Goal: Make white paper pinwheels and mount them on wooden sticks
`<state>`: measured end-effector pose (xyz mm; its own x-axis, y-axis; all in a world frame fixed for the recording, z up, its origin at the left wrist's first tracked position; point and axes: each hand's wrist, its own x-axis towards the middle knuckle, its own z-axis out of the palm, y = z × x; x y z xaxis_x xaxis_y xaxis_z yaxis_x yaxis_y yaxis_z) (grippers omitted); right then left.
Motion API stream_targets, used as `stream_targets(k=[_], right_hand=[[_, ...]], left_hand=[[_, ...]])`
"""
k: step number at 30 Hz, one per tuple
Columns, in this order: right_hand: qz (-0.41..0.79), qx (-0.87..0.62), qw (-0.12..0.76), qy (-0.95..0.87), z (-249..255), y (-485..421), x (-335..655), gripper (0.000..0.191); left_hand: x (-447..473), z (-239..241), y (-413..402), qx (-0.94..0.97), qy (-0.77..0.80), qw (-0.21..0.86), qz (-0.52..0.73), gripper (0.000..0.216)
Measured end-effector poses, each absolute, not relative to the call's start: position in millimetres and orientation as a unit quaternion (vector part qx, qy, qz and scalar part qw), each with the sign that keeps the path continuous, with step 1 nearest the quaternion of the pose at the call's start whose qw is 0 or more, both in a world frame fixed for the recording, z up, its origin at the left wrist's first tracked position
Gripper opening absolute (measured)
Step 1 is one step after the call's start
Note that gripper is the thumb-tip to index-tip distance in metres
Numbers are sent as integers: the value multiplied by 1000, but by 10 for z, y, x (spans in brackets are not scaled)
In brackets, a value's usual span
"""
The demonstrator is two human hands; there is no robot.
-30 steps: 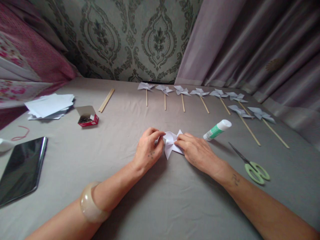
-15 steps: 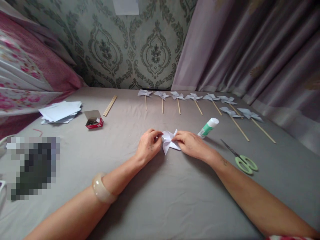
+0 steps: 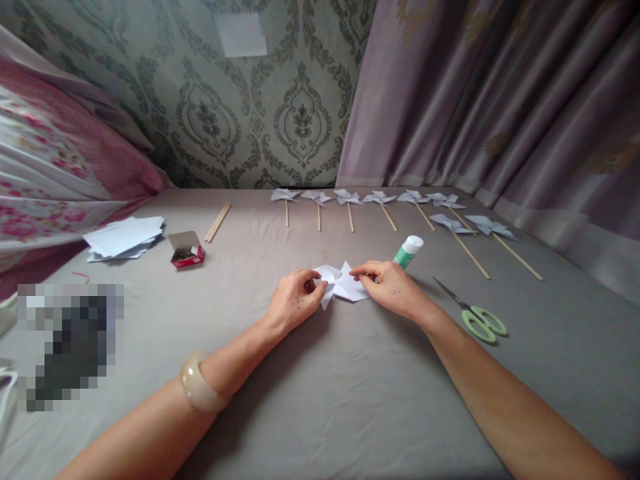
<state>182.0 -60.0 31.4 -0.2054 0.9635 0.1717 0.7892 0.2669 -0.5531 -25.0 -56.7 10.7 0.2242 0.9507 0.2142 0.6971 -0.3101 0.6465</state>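
A white paper pinwheel [image 3: 349, 289] without a stick is between my two hands, low over the grey cloth. My left hand [image 3: 296, 298] pinches its left side, thumb and forefinger near the centre. At the right, my right hand [image 3: 393, 288] has its curved fingers on a blade, which stands partly unfolded; the thumb's contact is partly hidden. Just behind my right hand a white and green glue stick [image 3: 410, 250] stands tilted, its lower end covered by the hand. Scissors [image 3: 477, 319] with light green handles lie to the right of that hand.
Finished pinwheels on sticks [image 3: 350, 198] lie in a row along the back and right. To the left are a stack of white paper [image 3: 123, 237], a small red open box [image 3: 187, 253] with small items, and several wooden sticks [image 3: 218, 222]. A blurred dark object [image 3: 77, 347] is at far left.
My right hand has moved right, away from the pinwheel's centre, and the right blade now spreads wider. My left hand keeps its pinch. The whole view has tilted up slightly.
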Motion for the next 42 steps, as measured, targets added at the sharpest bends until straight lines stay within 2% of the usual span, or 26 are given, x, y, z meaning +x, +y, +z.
stream_targets(k=[7, 10, 17, 23, 28, 30, 34, 37, 39, 42], right_hand=[[98, -652, 120, -742, 336, -718, 1858, 32], [98, -644, 99, -752, 315, -751, 1813, 31], [194, -628, 140, -741, 371, -851, 1715, 23], [300, -576, 187, -737, 403, -936, 1616, 22], [413, -517, 153, -734, 590, -970, 1717, 19], [417, -526, 129, -730, 729, -978, 1898, 25], [274, -677, 191, -655, 832, -954, 2425, 37], [118, -771, 223, -585, 628, -853, 2736, 30], [111, -764, 302, -559, 423, -750, 2819, 39], [213, -701, 391, -557, 180, -602, 2783, 62]], left_hand=[[-244, 73, -596, 765, 548, 208, 266, 28], [-260, 47, -553, 770, 536, 216, 269, 31], [-297, 14, -278, 767, 517, 209, 318, 27], [-277, -13, -150, 758, 479, 264, 355, 33], [-305, 15, -185, 779, 456, 181, 392, 32], [-327, 30, -231, 777, 464, 150, 398, 28], [-364, 38, -355, 773, 483, 130, 391, 18], [-367, 17, -428, 791, 466, 130, 374, 15], [-357, -4, -452, 809, 448, 115, 362, 15], [-334, -32, -470, 830, 427, 80, 349, 15]])
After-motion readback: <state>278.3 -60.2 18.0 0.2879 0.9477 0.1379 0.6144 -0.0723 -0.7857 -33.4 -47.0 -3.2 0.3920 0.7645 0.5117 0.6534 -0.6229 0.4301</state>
